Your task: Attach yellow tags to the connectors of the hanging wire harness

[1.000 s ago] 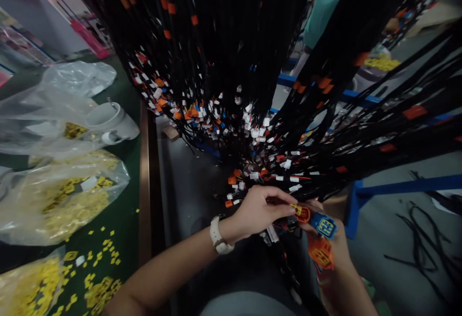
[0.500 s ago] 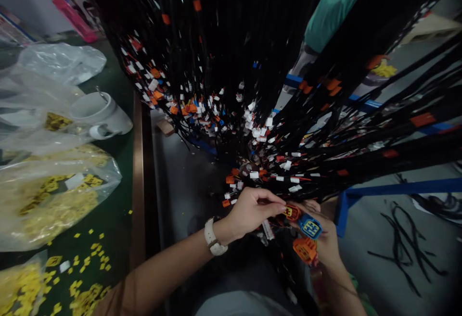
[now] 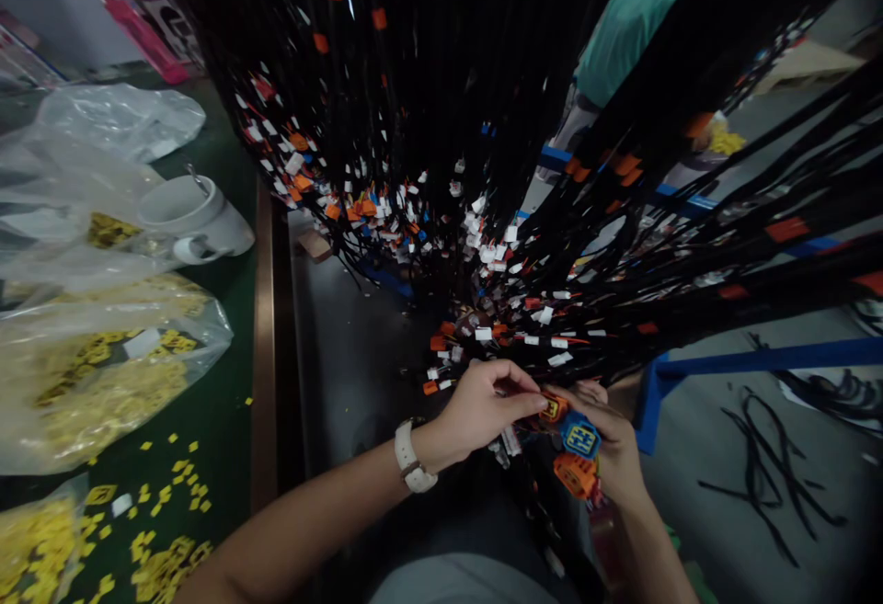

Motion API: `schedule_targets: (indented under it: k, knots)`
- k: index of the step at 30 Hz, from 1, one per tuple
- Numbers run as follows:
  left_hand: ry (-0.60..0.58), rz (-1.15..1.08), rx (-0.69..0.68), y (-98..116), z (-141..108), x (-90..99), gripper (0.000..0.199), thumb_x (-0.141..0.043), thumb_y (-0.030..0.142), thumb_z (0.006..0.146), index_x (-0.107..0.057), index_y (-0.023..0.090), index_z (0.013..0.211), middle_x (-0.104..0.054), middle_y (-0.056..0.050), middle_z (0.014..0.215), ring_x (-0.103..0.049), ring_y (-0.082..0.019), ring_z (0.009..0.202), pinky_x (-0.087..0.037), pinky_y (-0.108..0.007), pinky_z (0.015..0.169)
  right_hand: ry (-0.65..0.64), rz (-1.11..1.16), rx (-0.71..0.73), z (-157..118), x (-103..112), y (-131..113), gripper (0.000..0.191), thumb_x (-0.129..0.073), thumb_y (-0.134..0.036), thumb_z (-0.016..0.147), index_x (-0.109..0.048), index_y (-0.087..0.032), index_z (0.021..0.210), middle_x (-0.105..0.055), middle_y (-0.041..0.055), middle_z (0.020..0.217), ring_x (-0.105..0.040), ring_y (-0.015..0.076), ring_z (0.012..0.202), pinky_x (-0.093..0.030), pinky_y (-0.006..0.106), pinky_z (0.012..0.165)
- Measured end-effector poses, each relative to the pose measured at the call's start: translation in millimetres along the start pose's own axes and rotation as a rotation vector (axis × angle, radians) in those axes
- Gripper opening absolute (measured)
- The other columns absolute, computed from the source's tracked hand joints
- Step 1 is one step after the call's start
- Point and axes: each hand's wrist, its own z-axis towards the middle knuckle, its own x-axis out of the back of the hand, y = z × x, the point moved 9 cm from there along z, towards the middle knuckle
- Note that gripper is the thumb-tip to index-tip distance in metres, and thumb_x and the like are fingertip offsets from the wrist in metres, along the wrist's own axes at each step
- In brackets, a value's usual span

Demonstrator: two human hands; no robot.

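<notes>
My left hand point(image 3: 493, 402) pinches at the face of a small orange connector point(image 3: 553, 406), thumb and forefinger together at its edge. A yellow insert shows in that connector. My right hand point(image 3: 611, 434) is wrapped round the wires behind a cluster of connectors and keeps them facing me. In the cluster, a blue connector point(image 3: 580, 439) with a yellow insert sits below the small orange one, and a larger orange connector point(image 3: 576, 476) hangs lowest. Whether a loose piece lies between my left fingertips is hidden.
Hanging black wire harnesses point(image 3: 441, 62) with many white and orange ends fill the middle. On the green table point(image 3: 235, 347) at left lie plastic bags of yellow pieces point(image 3: 117, 383), loose yellow pieces point(image 3: 183, 475) and a white mug point(image 3: 197, 218). A blue frame point(image 3: 648, 402) stands right; behind, a person's green sleeve point(image 3: 635, 25).
The connector cluster and my right hand have shifted slightly left and tilted a little. My left thumb and forefinger stay at the small orange connector.
</notes>
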Motion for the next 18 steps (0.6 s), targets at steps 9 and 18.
schedule_targets:
  k: [9, 18]
  knots:
    - [-0.027, 0.008, 0.001, -1, 1, -2.6, 0.027, -0.072, 0.034, 0.067, -0.061, 0.013, 0.078, -0.059, 0.0, 0.067, -0.05, -0.008, 0.059, -0.041, -0.021, 0.059, 0.004, -0.007, -0.001, 0, 1, -2, 0.03, -0.062, -0.036, 0.079, -0.067, -0.028, 0.107, -0.073, 0.0036, 0.089, -0.067, 0.0239, 0.079, -0.041, 0.041, 0.08]
    - [-0.026, 0.4, -0.379, 42, -10, -4.0, 0.015, -0.06, 0.025, 0.079, -0.071, 0.016, 0.083, -0.067, -0.007, 0.085, -0.06, -0.014, 0.078, -0.046, -0.023, 0.07, 0.011, 0.018, -0.046, 0, -1, 1, 0.026, -0.06, -0.036, 0.078, -0.069, -0.028, 0.101, -0.074, 0.0033, 0.085, -0.066, 0.0246, 0.077, -0.041, 0.043, 0.081]
